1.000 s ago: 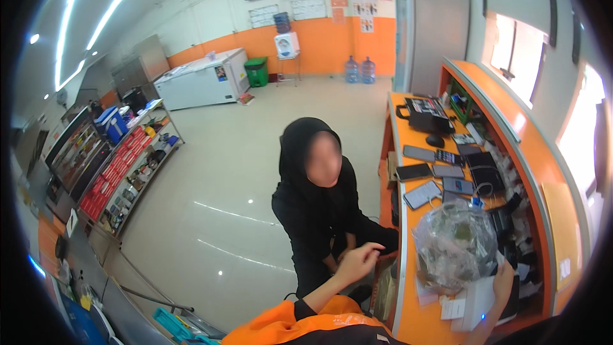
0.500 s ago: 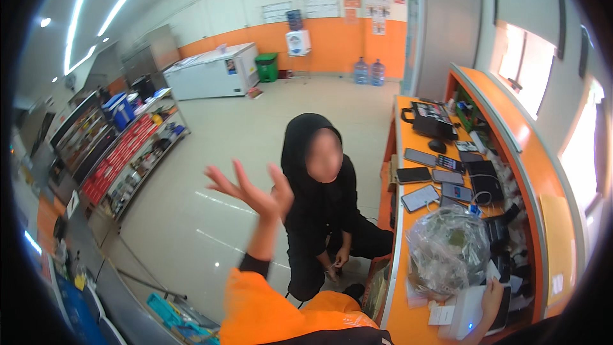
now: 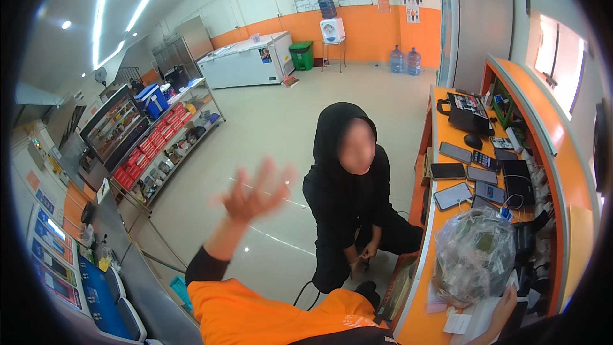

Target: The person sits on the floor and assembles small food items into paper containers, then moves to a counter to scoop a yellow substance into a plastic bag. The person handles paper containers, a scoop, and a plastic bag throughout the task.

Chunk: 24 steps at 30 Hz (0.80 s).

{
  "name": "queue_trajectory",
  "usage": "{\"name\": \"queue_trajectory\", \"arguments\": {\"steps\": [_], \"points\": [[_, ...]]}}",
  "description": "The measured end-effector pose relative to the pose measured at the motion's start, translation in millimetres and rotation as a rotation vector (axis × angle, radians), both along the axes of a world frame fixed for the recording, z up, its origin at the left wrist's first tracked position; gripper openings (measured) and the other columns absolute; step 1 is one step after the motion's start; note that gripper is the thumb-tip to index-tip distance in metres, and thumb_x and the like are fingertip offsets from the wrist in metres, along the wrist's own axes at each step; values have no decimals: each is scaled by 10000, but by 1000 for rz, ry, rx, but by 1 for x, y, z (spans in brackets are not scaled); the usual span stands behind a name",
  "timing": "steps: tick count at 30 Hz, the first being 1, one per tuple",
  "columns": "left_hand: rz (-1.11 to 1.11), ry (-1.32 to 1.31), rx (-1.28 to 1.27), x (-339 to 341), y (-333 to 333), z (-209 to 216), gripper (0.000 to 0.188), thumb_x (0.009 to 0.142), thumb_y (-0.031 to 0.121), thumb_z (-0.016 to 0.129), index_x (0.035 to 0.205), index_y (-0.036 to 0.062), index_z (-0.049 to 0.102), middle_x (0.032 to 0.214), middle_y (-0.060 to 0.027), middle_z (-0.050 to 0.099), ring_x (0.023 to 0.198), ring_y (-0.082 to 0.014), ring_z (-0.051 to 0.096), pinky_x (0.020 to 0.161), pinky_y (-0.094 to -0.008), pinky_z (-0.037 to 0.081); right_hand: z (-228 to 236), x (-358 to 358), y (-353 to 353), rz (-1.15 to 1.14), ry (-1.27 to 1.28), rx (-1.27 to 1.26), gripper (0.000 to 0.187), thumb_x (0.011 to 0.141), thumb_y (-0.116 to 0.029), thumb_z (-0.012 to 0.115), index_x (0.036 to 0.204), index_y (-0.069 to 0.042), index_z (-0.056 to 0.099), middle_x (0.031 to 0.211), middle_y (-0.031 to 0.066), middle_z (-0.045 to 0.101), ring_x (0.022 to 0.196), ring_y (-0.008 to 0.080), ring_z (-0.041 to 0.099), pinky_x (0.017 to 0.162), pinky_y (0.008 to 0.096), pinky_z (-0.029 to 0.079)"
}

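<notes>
My left hand [image 3: 255,193] is raised in the air, fingers spread and slightly blurred, holding nothing. My right hand [image 3: 503,313] rests low on the orange counter at the lower right, by a white box-shaped device [image 3: 480,322]. A small white slip of paper [image 3: 513,279] shows at its fingertips, pinched there as far as I can see. Just beyond it lies a bunched clear plastic bag [image 3: 476,252] with something greenish inside. A white card [image 3: 457,323] lies beside the device.
Several phones [image 3: 453,196], a black mouse [image 3: 473,141] and a black bag [image 3: 469,115] lie along the counter [image 3: 418,281]. A person in black [image 3: 348,198] sits facing me, hands together low. Shelving with red boxes [image 3: 153,144] stands left; a white chest freezer [image 3: 246,64] is behind.
My view has turned left, so the room sits further right. My left hand has swung left, its palm turning, fingers still spread. My right hand stays by the white device.
</notes>
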<state>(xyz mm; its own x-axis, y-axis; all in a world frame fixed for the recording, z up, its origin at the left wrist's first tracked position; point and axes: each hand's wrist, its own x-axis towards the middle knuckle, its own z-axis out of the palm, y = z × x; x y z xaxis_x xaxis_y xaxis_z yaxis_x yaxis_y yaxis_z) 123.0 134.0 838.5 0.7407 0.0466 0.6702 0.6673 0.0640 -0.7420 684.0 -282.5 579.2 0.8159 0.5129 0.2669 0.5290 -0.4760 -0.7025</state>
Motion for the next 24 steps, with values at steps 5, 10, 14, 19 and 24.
{"name": "queue_trajectory", "arguments": {"steps": [5,10,14,19,24], "points": [[255,-658,-396,-151,105,25,501,854,277,550,1326,118,497,1438,-130,370,1358,-278,297,1112,-459,211,-9,3,4,30,162,156,376,1006,-179,429,1243,101,510,1222,181,594,1141,245,554,994,302,368],[-246,-1199,-726,-94,8,25,379,928,285,529,1214,36,532,1158,-171,594,1115,-299,541,971,-476,371,22,-39,23,-126,-17,111,372,1008,-186,424,1250,81,516,1219,198,596,1128,248,564,980,309,382],[-643,-873,-1528,27,-39,-82,158,904,130,560,1004,8,552,1086,-131,592,1065,-263,556,973,-374,396,23,-43,32,-145,-24,139,366,1005,-192,432,1229,82,527,1186,205,615,1101,254,583,951,316,406],[319,-170,-2606,120,-60,-165,690,934,352,567,1433,-26,276,1367,-196,463,1271,-292,443,1030,-349,368,22,-41,26,-227,3,91,320,979,-142,456,1186,86,544,1128,225,630,1054,299,608,911,337,432],[-455,-467,-2329,169,-37,-183,657,918,378,547,1369,-60,357,1264,-259,526,1179,-328,526,975,-349,422,23,-55,26,-212,-122,6,299,907,-5,468,1187,45,561,1101,241,626,1049,369,601,903,359,444]]}}
